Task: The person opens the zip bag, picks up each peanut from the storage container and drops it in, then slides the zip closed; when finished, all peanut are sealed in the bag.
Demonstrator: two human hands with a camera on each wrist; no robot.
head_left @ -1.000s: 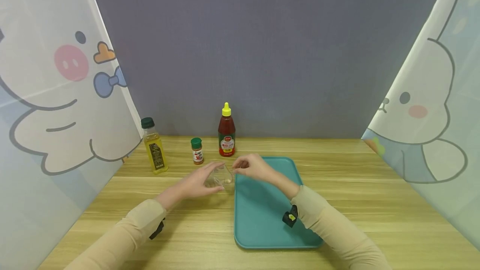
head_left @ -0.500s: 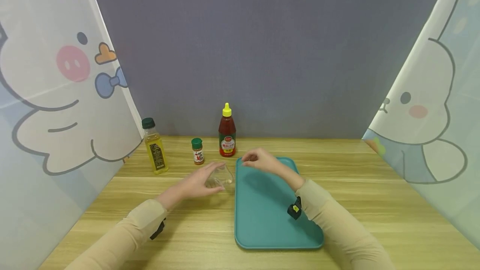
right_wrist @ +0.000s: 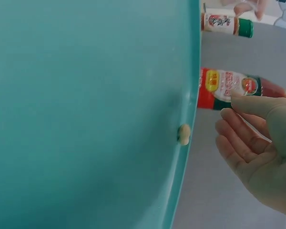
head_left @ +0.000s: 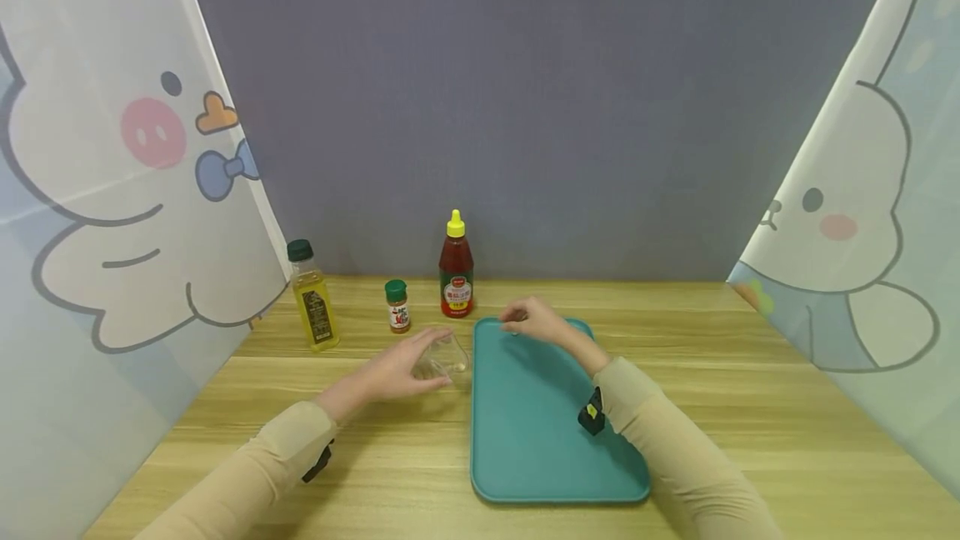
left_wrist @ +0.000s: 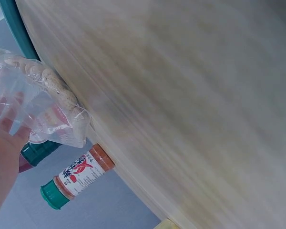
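My left hand [head_left: 397,369] holds a clear plastic bag [head_left: 450,352] on the table, left of the teal tray [head_left: 555,440]. In the left wrist view, several unshelled peanuts [left_wrist: 50,83] show through the bag. Over the far left corner of the tray is my right hand [head_left: 536,322]. Seen from the right wrist, its fingers [right_wrist: 238,126] are loosely bent with nothing between them. A single peanut [right_wrist: 183,135] lies on the tray by its far rim, close below that hand.
Behind the bag stand a small spice jar [head_left: 397,307] with a green cap and a red ketchup bottle [head_left: 456,277] with a yellow tip. An oil bottle [head_left: 315,302] is farther left. A grey panel [head_left: 465,107] closes off the table's back.
My right hand has moved from beside the bag rightward and back to the tray's far corner, and a peanut now lies beneath it. The left hand stays at the bag.
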